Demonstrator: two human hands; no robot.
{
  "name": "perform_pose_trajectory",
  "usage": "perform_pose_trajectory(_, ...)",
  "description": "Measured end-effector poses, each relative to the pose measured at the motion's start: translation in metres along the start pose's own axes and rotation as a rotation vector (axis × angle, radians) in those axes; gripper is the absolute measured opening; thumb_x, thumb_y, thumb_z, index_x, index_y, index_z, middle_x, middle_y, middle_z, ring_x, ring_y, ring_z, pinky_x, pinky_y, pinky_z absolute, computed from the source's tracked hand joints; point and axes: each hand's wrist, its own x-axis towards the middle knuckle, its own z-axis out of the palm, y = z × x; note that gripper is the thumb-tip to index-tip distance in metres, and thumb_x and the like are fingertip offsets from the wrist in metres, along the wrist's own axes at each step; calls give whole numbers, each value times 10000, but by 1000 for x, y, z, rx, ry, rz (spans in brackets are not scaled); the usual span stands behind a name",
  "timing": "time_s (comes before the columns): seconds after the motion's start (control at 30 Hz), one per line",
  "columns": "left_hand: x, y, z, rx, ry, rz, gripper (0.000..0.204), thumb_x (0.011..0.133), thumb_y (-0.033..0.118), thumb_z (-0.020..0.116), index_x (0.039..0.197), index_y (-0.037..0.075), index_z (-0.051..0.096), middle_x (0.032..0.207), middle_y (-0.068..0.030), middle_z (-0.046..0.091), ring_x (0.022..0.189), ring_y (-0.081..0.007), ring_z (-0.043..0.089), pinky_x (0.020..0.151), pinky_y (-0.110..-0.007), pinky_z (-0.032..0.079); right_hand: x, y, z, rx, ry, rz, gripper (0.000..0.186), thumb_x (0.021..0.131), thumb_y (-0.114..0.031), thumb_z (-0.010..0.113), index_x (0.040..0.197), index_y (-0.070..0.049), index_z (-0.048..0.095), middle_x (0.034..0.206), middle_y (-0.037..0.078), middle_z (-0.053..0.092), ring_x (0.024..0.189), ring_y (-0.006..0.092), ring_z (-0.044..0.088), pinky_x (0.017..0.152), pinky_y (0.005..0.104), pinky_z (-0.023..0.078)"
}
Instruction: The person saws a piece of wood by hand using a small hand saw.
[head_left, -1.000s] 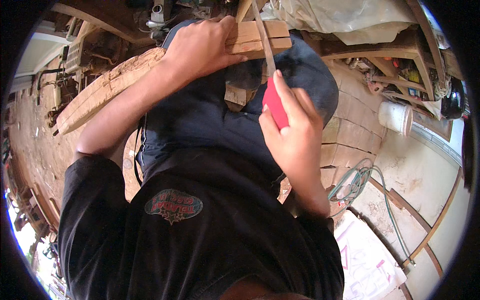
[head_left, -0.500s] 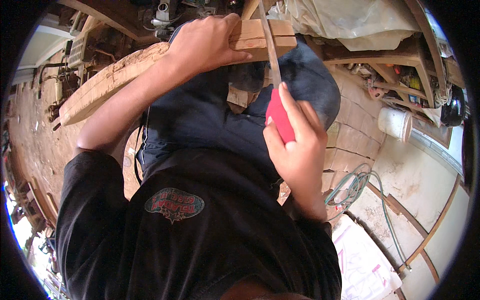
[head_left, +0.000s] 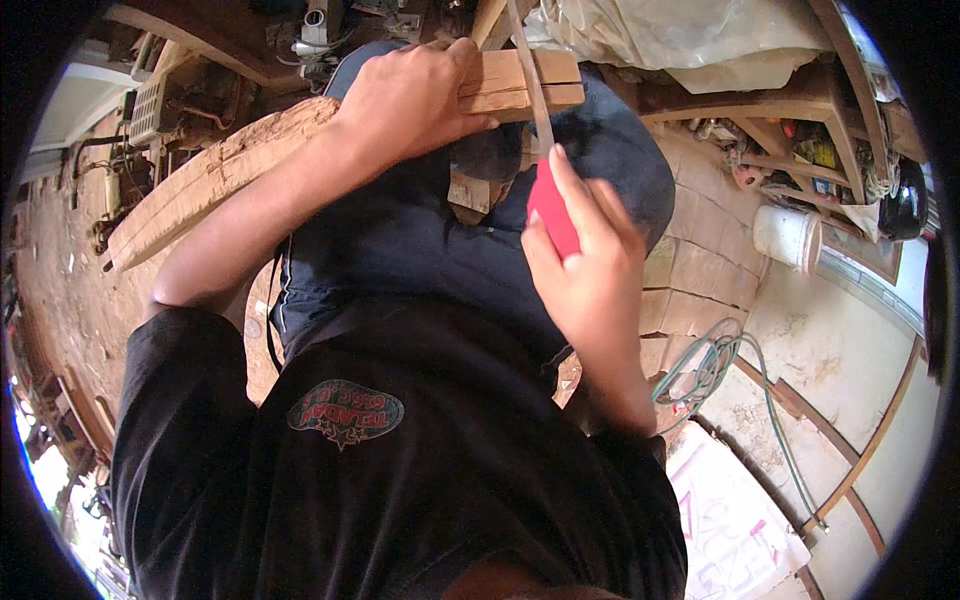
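A long, rough-edged wooden beam (head_left: 215,190) lies slanting across the upper middle, above my legs. My left hand (head_left: 405,105) grips it near its right end, thumb on the near side and fingers over the top. Closed around the red handle of a handsaw (head_left: 552,215) is my right hand (head_left: 595,270), with its index finger stretched along the handle. The narrow blade crosses the beam close to its right end, to the right of my left hand. How deep the blade sits in the wood I cannot tell.
Clear plastic sheeting (head_left: 680,40) covers something beyond the beam's right end. To the right are a wooden shelf frame (head_left: 740,103), a white bucket (head_left: 787,238) and a coiled green hose (head_left: 705,365). Metal machine parts (head_left: 315,40) stand at the upper left.
My right hand and the saw have moved a little away from me along the stroke. The beam's left end has shifted slightly left and nearer; my left hand stays on the beam.
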Motion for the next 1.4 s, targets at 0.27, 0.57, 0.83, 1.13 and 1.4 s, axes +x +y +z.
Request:
perform_pose_trajectory(0.27,-2,6,-3,-13,-17,-43,611,817,588,823,1078,79,608,839,-191,730,819,-425,734,716,-521,595,7,-1,-2,-29,-13,-10,574,839,25,723,1404,42,626,955,194,675,845,358,675,792,427,550)
perform_pose_trajectory(0.57,2,-2,-8,-83,-83,-49,652,793,611,828,1086,73,604,845,-203,724,848,-436,728,732,-541,587,-10,-11,-6,-32,-79,41,622,824,33,722,1433,43,601,1001,191,688,882,348,685,821,424,553)
perform_pose_trajectory(0.83,4,-6,-11,-86,-40,-104,692,790,611,832,1169,63,646,915,-222,745,885,-437,737,767,-534,592,-14,3,-1,34,-26,-3,678,833,-46,759,1483,-30,565,1054,198,640,914,400,686,773,474,572)
perform_pose_trajectory(1.13,3,-11,-14,-125,-76,-146,730,786,618,833,1220,61,647,923,-229,750,895,-443,740,775,-535,594,-5,11,-13,292,-110,373,394,863,-150,823,1199,-8,672,911,158,745,826,250,745,812,386,574)
perform_pose_trajectory(1.4,5,-9,-19,-109,-98,-171,773,783,661,820,1244,68,637,964,-236,753,924,-441,742,803,-532,597,2,37,-18,906,151,583,427,985,-95,691,1372,14,547,1181,178,716,945,260,750,823,409,643)
